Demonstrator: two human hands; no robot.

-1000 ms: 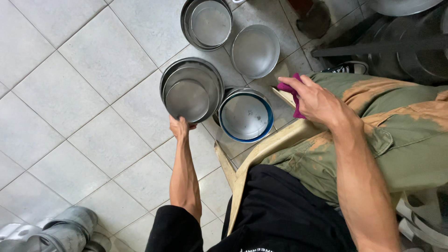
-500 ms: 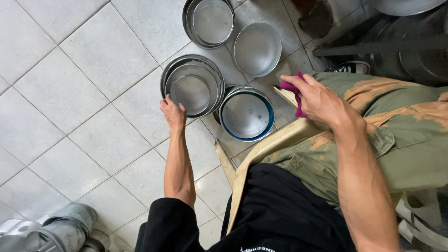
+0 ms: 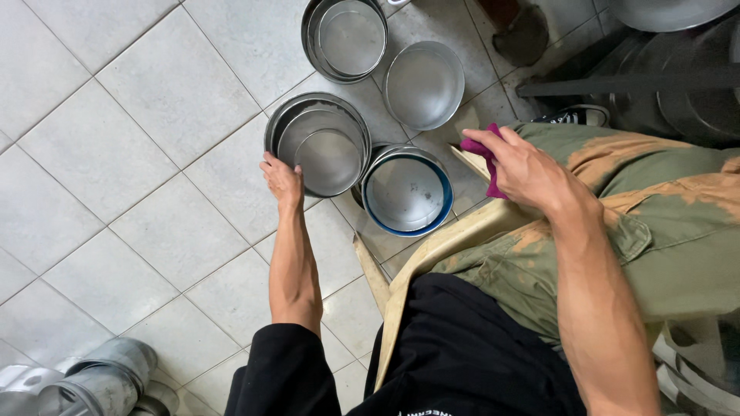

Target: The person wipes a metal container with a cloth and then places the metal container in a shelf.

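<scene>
- Left hand [image 3: 281, 179]: fingers hooked on the near rim of the nested pans [image 3: 320, 142], on the floor.
- Right hand [image 3: 524, 171]: fingers pinch the cloth [image 3: 479, 148] over our knee.
- We'd grip the whole rim stack so inner pans don't slide.

nested round metal pans [image 3: 324, 146] upright on floor; magenta cloth [image 3: 482, 158], apparently crumpled.

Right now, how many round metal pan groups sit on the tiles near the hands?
4: nested stack at the left hand; blue-rimmed pan beside it; single pan behind; stack at the top edge. Nested pans may hide more.
</scene>
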